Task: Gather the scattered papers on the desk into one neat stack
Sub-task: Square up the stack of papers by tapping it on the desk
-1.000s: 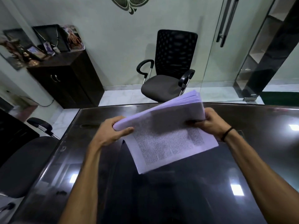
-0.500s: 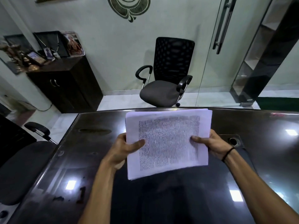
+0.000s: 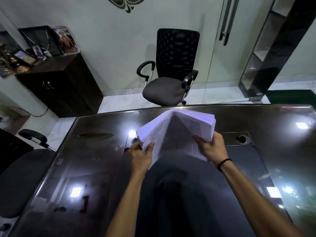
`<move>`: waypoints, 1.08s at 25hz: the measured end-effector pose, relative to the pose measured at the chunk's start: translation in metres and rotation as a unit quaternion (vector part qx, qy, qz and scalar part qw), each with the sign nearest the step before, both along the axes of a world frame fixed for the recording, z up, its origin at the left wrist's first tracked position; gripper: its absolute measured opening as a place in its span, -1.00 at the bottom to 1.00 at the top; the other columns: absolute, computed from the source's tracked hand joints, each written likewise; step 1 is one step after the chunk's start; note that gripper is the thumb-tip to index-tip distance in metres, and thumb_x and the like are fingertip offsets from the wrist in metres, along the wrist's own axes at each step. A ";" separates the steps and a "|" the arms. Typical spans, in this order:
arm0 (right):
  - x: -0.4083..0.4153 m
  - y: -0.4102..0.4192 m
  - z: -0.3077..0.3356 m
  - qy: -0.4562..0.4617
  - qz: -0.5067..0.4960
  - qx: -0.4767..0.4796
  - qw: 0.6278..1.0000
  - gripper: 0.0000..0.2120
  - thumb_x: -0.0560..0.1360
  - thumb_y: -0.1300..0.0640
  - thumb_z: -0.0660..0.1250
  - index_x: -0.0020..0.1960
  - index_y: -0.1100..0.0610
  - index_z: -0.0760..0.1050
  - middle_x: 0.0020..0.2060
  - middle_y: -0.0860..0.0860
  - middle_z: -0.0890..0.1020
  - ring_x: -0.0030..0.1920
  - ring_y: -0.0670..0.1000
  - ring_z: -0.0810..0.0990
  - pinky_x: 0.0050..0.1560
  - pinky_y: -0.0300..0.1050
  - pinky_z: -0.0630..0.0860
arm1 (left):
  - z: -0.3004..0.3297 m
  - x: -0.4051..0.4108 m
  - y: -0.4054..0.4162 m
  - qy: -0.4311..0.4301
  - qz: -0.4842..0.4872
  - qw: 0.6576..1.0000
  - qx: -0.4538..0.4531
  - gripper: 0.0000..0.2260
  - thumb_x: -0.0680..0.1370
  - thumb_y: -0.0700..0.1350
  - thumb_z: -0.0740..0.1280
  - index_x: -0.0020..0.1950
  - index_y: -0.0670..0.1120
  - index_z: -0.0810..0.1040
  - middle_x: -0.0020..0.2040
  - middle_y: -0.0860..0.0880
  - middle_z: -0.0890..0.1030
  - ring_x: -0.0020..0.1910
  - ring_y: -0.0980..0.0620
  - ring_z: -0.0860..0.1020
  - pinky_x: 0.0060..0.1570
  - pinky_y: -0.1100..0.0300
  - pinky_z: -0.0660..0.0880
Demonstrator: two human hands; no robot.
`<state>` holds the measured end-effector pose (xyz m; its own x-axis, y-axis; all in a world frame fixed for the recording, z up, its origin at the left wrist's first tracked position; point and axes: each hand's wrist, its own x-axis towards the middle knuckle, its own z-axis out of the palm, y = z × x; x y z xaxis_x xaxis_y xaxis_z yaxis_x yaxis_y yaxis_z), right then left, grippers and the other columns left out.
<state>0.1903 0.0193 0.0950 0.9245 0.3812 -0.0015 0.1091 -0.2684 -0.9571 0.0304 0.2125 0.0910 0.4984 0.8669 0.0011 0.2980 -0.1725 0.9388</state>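
Note:
A thick stack of printed white papers (image 3: 177, 132) is held above the dark glossy desk (image 3: 95, 168), bent into a ridge down its middle with the page edges fanned at both sides. My left hand (image 3: 141, 154) grips the stack's left lower edge, thumb on top. My right hand (image 3: 211, 147) grips the right lower edge, with a black band on its wrist. No loose sheets show on the desk.
A round cable hole (image 3: 242, 139) sits in the desk right of my right hand. A black office chair (image 3: 171, 71) stands beyond the far edge, another chair (image 3: 22, 161) at the left. A dark cabinet (image 3: 58, 82) with framed pictures stands at the back left, a glass door (image 3: 227, 48) at the back right.
The stack went from tilted, to flat and facing me, to bent upward into a ridge. Both hands kept their grip and pushed inward and slightly farther over the desk.

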 end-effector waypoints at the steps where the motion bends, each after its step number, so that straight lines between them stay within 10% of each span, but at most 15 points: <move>1: -0.001 -0.003 -0.005 -0.005 -0.017 0.016 1.000 -0.86 0.43 0.14 0.52 -0.10 0.17 0.60 -0.17 0.13 0.68 -0.14 0.12 0.66 -0.12 0.25 0.61 | 0.000 0.000 -0.005 -0.029 0.002 1.000 0.004 -0.89 0.48 -0.19 0.52 -0.09 -0.02 0.65 -0.20 0.09 0.69 -0.23 0.25 0.65 -0.15 0.13 0.57; 5: -0.004 -0.018 -0.018 0.020 -0.022 0.088 0.996 -0.82 0.42 0.19 0.53 -0.05 -0.02 0.64 -0.10 0.00 0.71 -0.11 -0.04 0.65 -0.02 0.13 0.61 | -0.007 0.002 -0.009 -0.073 -0.016 0.997 -0.015 -0.70 0.49 -0.24 0.51 -0.23 0.19 0.66 -0.28 0.28 0.67 -0.26 0.32 0.63 -0.19 0.23 0.58; 10: -0.012 -0.025 -0.040 0.061 -0.060 0.094 0.992 -0.57 0.21 -0.02 0.66 -0.02 0.10 0.62 -0.07 0.01 0.70 -0.08 -0.03 0.64 0.01 0.05 0.61 | -0.039 -0.002 -0.008 -0.101 -0.064 0.987 -0.110 -0.74 0.43 0.02 0.55 0.05 -0.05 0.67 -0.08 0.08 0.71 -0.09 0.11 0.66 -0.07 0.29 0.56; 15: -0.005 -0.017 -0.035 0.069 -0.128 0.142 0.979 -0.52 0.30 -0.24 0.49 -0.21 0.22 0.59 -0.26 0.01 0.62 -0.22 -0.08 0.54 -0.05 -0.20 0.46 | -0.034 0.013 -0.010 -0.127 0.020 0.984 -0.123 -0.60 0.49 0.15 0.42 -0.31 -0.14 0.44 -0.41 0.13 0.35 -0.39 0.19 0.29 -0.38 0.37 0.26; 21: -0.003 -0.004 -0.038 0.074 -0.230 0.056 0.969 -0.65 0.26 -0.15 0.59 -0.32 0.08 0.55 -0.37 -0.11 0.60 -0.31 -0.10 0.51 -0.14 -0.16 0.49 | -0.042 0.033 -0.009 -0.051 0.106 0.985 -0.123 -0.75 0.42 0.07 0.53 -0.30 -0.05 0.58 -0.32 0.06 0.63 -0.32 0.11 0.54 -0.24 0.23 0.45; 27: 0.001 -0.019 -0.041 0.046 -0.135 0.043 0.989 -0.55 0.20 -0.27 0.55 -0.16 0.06 0.58 -0.21 -0.11 0.64 -0.20 -0.11 0.56 -0.07 -0.08 0.52 | -0.042 0.003 0.001 -0.064 -0.124 0.990 -0.031 -0.52 0.35 0.19 0.53 0.13 -0.03 0.55 0.00 0.15 0.63 -0.01 0.16 0.61 -0.03 0.39 0.49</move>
<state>0.1910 -0.0001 0.0541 0.9901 0.1228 -0.0686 -0.0441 -0.1922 -0.9804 0.0332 0.2134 0.0486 0.6947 0.7187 0.0288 0.1324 -0.1672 0.9770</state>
